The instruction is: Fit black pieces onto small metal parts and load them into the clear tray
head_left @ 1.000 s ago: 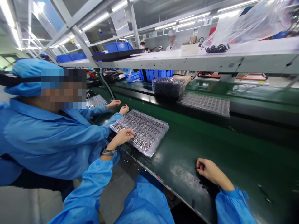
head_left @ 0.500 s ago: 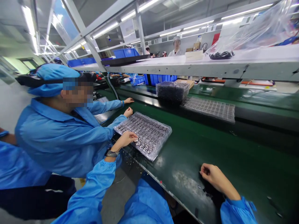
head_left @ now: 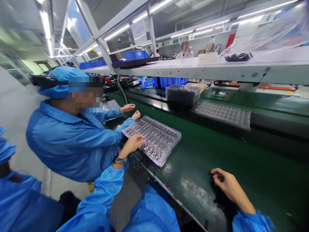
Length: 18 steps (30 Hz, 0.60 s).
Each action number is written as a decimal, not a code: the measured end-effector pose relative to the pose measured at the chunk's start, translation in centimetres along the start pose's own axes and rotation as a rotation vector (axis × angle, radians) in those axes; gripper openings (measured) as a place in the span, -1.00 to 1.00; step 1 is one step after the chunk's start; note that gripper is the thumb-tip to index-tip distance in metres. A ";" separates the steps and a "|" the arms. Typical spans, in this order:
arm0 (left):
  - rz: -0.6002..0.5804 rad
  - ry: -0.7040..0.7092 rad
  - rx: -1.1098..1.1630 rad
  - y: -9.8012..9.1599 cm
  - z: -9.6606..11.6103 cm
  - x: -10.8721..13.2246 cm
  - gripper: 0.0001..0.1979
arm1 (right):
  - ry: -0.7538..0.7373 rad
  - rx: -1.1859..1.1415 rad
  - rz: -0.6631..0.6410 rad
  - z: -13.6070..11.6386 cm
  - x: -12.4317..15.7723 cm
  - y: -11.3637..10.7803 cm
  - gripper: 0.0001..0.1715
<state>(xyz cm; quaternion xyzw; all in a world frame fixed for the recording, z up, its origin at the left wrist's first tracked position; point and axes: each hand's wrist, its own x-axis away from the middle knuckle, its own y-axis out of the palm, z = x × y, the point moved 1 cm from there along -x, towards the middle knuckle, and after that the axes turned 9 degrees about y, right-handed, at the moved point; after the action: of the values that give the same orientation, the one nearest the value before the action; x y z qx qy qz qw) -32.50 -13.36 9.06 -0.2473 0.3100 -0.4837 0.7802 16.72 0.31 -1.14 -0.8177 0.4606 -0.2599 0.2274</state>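
Note:
My left hand [head_left: 132,144] is over the near left part of a clear plastic tray [head_left: 178,139]. Its fingertips are pressed together, and I cannot make out whether anything is between them. Rows of small metal-and-black parts [head_left: 154,151] fill the tray's pockets. To the right, my right hand [head_left: 227,183] hovers low over the green work surface [head_left: 200,154], apart from the tray. Its fingers are curled in, which hides whatever they may hold. A few small dark pieces [head_left: 209,198] lie near that hand.
A co-worker [head_left: 79,141] in blue sits close on the left, hands near the tray's far left corner. Stacked clear trays [head_left: 182,95] and a grid tray [head_left: 223,114] stand at the back. A white shelf [head_left: 193,68] runs above. Another person's sleeve [head_left: 26,196] is at lower left.
The view has swung slightly left, so things sit farther right. My left fingertips have lifted slightly over the tray. The co-worker's far hand has drawn back left. My right hand looks much the same.

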 end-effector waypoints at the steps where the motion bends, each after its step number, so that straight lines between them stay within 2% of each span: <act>1: 0.046 0.031 0.007 -0.2 0.8 0.4 -0.73 | 0.002 0.011 0.013 -0.3 0.1 -0.1 -0.64; 3: 0.116 0.092 0.060 -0.1 2.9 1.4 -0.70 | -0.004 0.035 0.036 -0.6 0.4 -0.1 -0.62; 4: 0.114 0.110 0.110 0.3 4.1 2.1 -0.70 | -0.011 0.047 0.046 -0.7 0.4 0.0 -0.61; 6: 0.073 0.136 0.230 2.0 7.0 3.8 -0.70 | -0.028 0.064 0.079 -0.6 0.4 0.3 -0.61; 7: 0.030 0.162 0.292 3.4 8.5 4.8 -0.72 | -0.036 0.063 0.104 -0.4 0.2 0.5 -0.62; 9: -0.150 0.237 0.408 7.6 11.8 6.6 -0.76 | -0.041 0.038 0.154 0.1 -0.1 0.5 -0.64; 11: -0.378 0.295 0.493 12.9 14.8 7.5 -0.80 | -0.042 -0.029 0.188 0.3 -0.3 0.2 -0.66; 12: -0.451 0.310 0.513 15.6 15.9 7.4 -0.81 | -0.042 -0.076 0.199 0.2 -0.2 -0.1 -0.67; 13: -0.476 0.315 0.518 18.1 16.9 7.1 -0.83 | -0.044 -0.128 0.211 0.0 -0.1 -0.4 -0.67; 15: -0.453 0.308 0.522 22.6 18.0 5.9 -0.84 | -0.049 -0.252 0.248 -0.6 0.4 -1.1 -0.69; 18: -0.442 0.262 0.511 27.6 18.5 3.9 -0.82 | -0.026 -0.452 0.311 -1.3 0.8 -2.0 -0.74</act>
<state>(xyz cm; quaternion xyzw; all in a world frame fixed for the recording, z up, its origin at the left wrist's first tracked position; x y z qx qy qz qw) -1.21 -4.05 1.83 -0.0411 0.2153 -0.7302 0.6471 17.53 0.34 1.22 -0.7704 0.6239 -0.1021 0.0822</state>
